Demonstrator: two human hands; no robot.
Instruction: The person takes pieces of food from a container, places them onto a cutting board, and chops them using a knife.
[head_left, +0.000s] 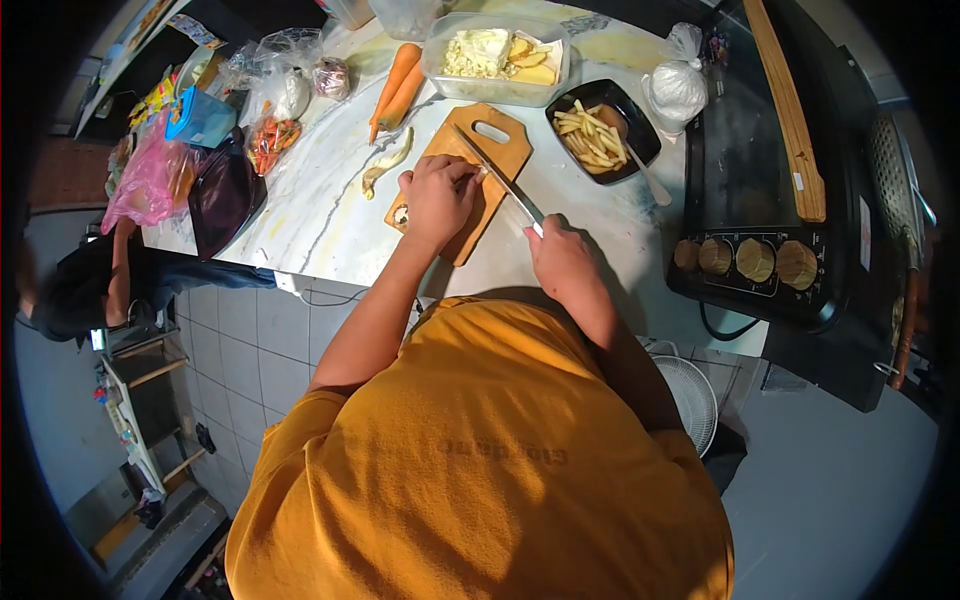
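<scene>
My right hand (566, 262) grips the handle of a long kitchen knife (497, 177). Its blade slants up and left across a wooden cutting board (485, 222) with a slot at its far end. On the board, the curled fingers of my left hand (438, 203) press close to the blade; pale bits show at the fingertips, but what they hold is mostly hidden. A small whitish round piece (401, 215) lies at the board's left edge. Left of the board, a curved pale-yellow piece (387, 166) rests on the marble-patterned counter (330, 215).
Beyond the board are carrots (397, 88) and a plastic container (496, 92) of chopped pale food. A black bowl (640, 140) holds pale strips and a spoon (650, 178). A bag of white powder (676, 92) stands by a black appliance (745, 215). Another person (85, 285) is at left.
</scene>
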